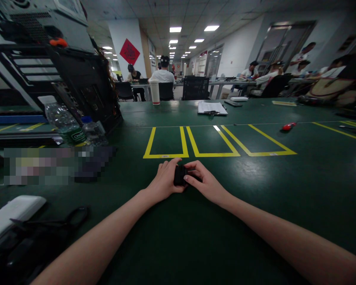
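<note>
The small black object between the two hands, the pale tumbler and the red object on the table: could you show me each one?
Small black object (pixel 179 176): head view, on its visible middle.
Pale tumbler (pixel 155 92): head view, on its body.
Red object (pixel 288 126): head view, on its red part.

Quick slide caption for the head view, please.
Left hand and right hand hold a small black object at a green table, nearer than the yellow tape outlines.
</note>
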Demonstrator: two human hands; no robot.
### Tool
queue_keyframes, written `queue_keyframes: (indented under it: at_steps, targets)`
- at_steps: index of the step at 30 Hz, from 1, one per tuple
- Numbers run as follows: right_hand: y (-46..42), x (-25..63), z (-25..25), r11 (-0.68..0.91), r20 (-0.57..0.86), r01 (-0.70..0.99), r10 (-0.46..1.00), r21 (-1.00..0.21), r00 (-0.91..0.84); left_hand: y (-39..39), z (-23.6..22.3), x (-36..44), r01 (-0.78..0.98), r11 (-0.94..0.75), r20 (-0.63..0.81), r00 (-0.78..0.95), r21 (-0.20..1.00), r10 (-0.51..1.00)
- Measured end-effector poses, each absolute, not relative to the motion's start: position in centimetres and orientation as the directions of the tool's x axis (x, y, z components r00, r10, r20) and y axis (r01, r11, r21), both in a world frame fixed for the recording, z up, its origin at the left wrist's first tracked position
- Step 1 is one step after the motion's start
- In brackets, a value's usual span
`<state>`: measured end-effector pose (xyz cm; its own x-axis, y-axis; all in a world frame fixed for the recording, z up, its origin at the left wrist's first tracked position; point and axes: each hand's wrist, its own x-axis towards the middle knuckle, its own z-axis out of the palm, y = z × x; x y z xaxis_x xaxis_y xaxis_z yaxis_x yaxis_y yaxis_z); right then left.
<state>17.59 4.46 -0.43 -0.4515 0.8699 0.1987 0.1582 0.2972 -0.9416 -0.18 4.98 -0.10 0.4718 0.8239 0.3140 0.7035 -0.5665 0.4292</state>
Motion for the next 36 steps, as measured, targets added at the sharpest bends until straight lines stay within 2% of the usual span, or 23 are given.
queue_keyframes:
  at_steps: [4,13,19,26,31,36]
  targets:
    - [4.38,17.67,-0.30,0.297,0.178,0.201,0.870,-0.934,-0.460,4.99,-0.17,-0.25,0.699,-0.565,0.315,0.469,0.438,0.825]
    - [4.30,17.70,-0.43,0.332,0.238,0.130,0.853,-0.934,-0.465,4.97,-0.19,-0.29,0.692,-0.572,0.320,0.474,0.441,0.820]
    - [4.44,17.71,-0.39,0.328,0.191,0.235,0.865,-0.915,-0.464,4.98,0.15,-0.20,0.709,-0.540,0.281,0.461,0.453,0.842]
    - [4.00,17.58,-0.03,0.409,0.270,0.214,0.836,-0.887,-0.477,4.91,0.16,-0.09,0.711,-0.537,0.284,0.456,0.455,0.844]
    - [4.32,17.57,-0.42,0.351,0.227,0.210,0.862,-0.913,-0.453,5.04,-0.08,-0.17,0.699,-0.556,0.303,0.466,0.450,0.831]
    - [4.13,17.67,0.00,0.360,0.208,0.246,0.851,-0.900,-0.483,4.97,0.05,-0.19,0.695,-0.547,0.288,0.465,0.467,0.837]
